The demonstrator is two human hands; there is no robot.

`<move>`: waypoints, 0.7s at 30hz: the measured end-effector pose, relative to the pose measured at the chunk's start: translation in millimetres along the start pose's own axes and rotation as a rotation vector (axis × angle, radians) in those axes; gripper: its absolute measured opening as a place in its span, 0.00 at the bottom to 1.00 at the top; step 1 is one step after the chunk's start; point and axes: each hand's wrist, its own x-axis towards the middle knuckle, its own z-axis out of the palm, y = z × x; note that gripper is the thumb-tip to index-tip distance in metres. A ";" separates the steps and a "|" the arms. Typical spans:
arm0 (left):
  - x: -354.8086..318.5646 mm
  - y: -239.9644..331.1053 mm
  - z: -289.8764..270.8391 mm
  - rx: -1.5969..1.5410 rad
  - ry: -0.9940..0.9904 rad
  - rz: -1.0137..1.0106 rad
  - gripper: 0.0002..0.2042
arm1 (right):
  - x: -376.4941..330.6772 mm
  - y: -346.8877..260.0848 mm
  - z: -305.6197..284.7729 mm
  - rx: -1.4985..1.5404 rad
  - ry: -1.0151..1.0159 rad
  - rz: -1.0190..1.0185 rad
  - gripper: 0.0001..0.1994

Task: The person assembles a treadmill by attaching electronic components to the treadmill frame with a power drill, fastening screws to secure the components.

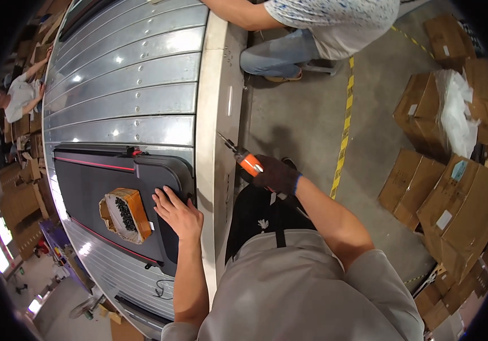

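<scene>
A dark, suitcase-like case (96, 181) with red trim lines lies flat on the slatted metal conveyor. My left hand (179, 213) is open, fingers stretched over the case's edge nearest me. Beside those fingers, a small cut-down cardboard box (137, 211) sits on the case and holds many small black pieces, perhaps screws. In a dark glove, my right hand (278, 174) is closed around an orange power screwdriver (250, 163). Its bit points up and left over the conveyor's pale side rail, apart from the case.
The metal conveyor (164, 99) runs along my left, edged by a pale rail (212, 85). A seated co-worker (334, 28) is farther along it; another person (19, 96) stands across. Cardboard boxes (405, 187) are stacked at right beyond yellow-black floor tape (344, 131).
</scene>
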 end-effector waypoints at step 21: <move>-151.8 -122.3 -33.1 -0.104 -0.088 0.157 0.38 | -212.9 12.9 89.8 -0.142 0.032 0.026 0.21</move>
